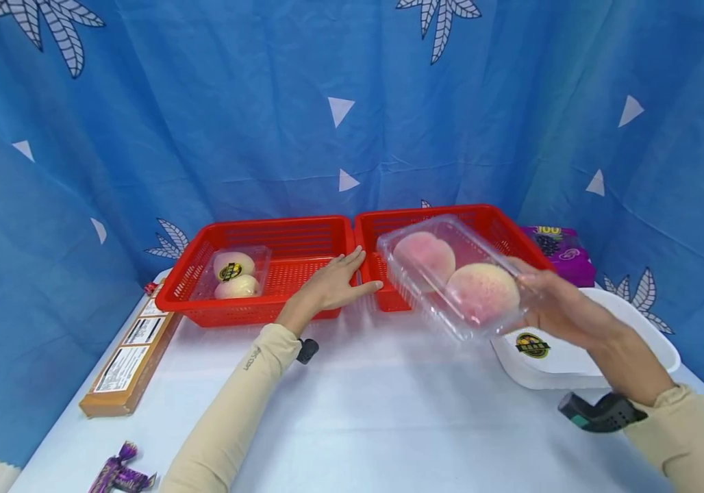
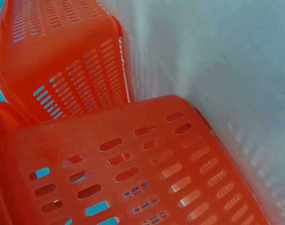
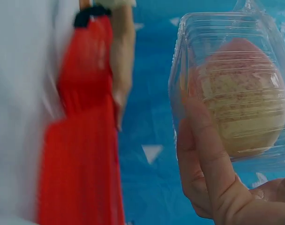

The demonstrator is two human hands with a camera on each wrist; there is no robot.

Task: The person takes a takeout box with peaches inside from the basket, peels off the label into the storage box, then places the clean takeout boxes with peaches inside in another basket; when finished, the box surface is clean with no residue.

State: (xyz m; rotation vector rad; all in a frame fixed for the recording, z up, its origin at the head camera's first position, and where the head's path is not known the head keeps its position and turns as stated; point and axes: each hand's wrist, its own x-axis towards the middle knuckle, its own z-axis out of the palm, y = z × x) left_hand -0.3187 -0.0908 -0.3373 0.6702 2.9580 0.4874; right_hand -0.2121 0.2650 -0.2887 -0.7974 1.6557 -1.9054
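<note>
The clear plastic clamshell hangs tilted above the table, in front of the near edge of the right red basket; inside sit two blushed peaches, probably soft enough to bruise; the pack looks light, its thin walls likely springy and slick, its lid apt to pop under a squeeze. The right hand grasps it by one end, leaving the far peach's weight unsupported; a steadier hold would be along both long sides, or with a palm under the base. The left hand, fingers extended and holding nothing, lies over the corner where the left red basket meets its neighbour; it perhaps rests on the rims, though contact is hard to confirm; a white tub stands by the table's right edge.
</note>
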